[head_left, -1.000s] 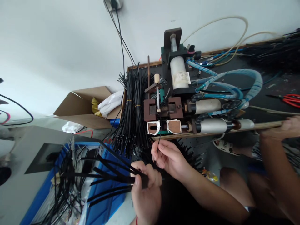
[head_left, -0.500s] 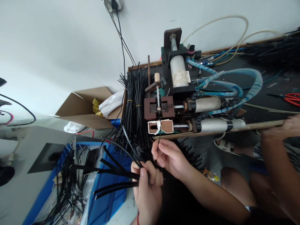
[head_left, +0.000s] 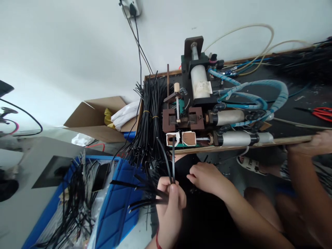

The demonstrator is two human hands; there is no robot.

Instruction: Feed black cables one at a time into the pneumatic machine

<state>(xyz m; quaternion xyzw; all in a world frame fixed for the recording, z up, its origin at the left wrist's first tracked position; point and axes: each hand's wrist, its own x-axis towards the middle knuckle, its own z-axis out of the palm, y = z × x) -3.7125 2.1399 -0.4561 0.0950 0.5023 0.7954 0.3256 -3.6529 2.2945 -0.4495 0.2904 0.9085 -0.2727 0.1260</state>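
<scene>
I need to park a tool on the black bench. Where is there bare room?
The clearest patch on the black benchtop lies between the blue spiral-wrapped hoses and the red-handled pliers. It is crowded around the pneumatic press and the bundled black tubes at the left edge.

Left hand (head_left: 169, 204) hides the tube (head_left: 145, 195) ends in its grip. Co-worker's arm (head_left: 308, 180) cut off at right edge. Red pliers (head_left: 323, 113) cut off too.
</scene>
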